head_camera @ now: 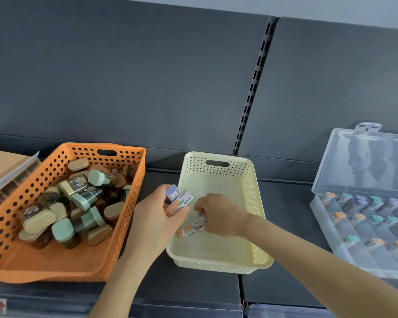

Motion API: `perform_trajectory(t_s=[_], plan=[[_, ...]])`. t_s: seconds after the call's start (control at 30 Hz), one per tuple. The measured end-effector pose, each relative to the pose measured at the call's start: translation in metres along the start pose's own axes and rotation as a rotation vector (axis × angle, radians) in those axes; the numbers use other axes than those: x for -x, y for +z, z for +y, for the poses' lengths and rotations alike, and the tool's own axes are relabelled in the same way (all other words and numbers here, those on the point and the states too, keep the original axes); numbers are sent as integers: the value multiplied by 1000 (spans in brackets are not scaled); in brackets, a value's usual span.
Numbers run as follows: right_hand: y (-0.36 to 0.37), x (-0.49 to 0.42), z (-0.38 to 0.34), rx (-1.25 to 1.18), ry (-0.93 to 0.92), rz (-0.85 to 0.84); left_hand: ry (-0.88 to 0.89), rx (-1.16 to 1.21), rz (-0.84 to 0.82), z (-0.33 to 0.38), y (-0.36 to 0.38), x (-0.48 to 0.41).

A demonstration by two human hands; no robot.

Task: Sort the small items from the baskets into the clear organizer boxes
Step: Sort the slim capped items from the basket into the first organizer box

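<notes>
Gathering seems to be the step in hand: the left hand (156,216) hangs over the left rim of the cream basket (257,203), its fingers and thumb curled round a small bundle of cases (178,200). I count about three in it, one with a purple cap and one with orange print. I judge it serves as a store, so that several cases travel together to the organizer.

The right hand (221,216) reaches inside the cream basket from the right side. Its fingertips are closed on what looks like a purple case (202,216), but most of this item is hidden under the fingers, so its form is not certain. Just below those fingers one orange-capped case (191,228) lies flat on the floor of the cream basket, and no hand holds it.

Well to the right of the cream basket stands the clear organizer box (317,210), its lid (365,161) raised. Rows of cases with coloured caps already lie in its compartments. The picture edge cuts this box, so I cannot tell how many compartments are free.

Just left of the cream basket is the orange basket (129,226), full of capped containers (78,203). Their exact kind is hard to read.
</notes>
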State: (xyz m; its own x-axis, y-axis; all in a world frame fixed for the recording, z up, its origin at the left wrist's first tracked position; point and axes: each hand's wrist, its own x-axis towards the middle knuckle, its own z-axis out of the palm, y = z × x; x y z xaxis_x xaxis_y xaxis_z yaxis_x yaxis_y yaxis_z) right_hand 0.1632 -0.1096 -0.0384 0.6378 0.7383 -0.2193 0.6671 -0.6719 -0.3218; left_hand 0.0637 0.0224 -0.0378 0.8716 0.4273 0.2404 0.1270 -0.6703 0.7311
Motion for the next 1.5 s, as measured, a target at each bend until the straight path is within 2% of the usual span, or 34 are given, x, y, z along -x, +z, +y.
perform_trajectory(t_s=[0.17,0.3,0.37,0.43,0.5,0.57,0.6,0.67,0.9,1.1,1.23,1.33,1.5], plan=[[20,-9,-8,77,-152,-68,-7,40,15,0,-1,0],[23,-9,-3,89,-53,-93,-6,72,13,-3,-4,1],[17,-5,-1,13,28,-97,-15,113,12,-4,-3,1],[9,-1,0,-300,163,-58,-60,216,1,-4,-4,1],[0,5,1,-790,303,-20,-103,368,-30,-1,-3,-1],[-11,10,3,-1255,368,18,-119,496,-48,5,-4,-4],[-17,13,6,-1427,386,51,-127,545,-64,9,-3,-6],[-28,19,8,-1583,398,128,-139,612,-102,17,-1,-11],[-48,59,24,-1577,383,388,-143,724,-177,57,17,-15],[-48,107,48,-1457,278,497,-185,853,-304,97,51,-1],[-44,140,83,-1321,318,594,-184,902,-312,131,84,11],[-44,171,125,-1281,381,623,-273,1002,-347,160,116,23],[-55,223,198,-1221,445,666,-539,1157,-329,202,170,43]])
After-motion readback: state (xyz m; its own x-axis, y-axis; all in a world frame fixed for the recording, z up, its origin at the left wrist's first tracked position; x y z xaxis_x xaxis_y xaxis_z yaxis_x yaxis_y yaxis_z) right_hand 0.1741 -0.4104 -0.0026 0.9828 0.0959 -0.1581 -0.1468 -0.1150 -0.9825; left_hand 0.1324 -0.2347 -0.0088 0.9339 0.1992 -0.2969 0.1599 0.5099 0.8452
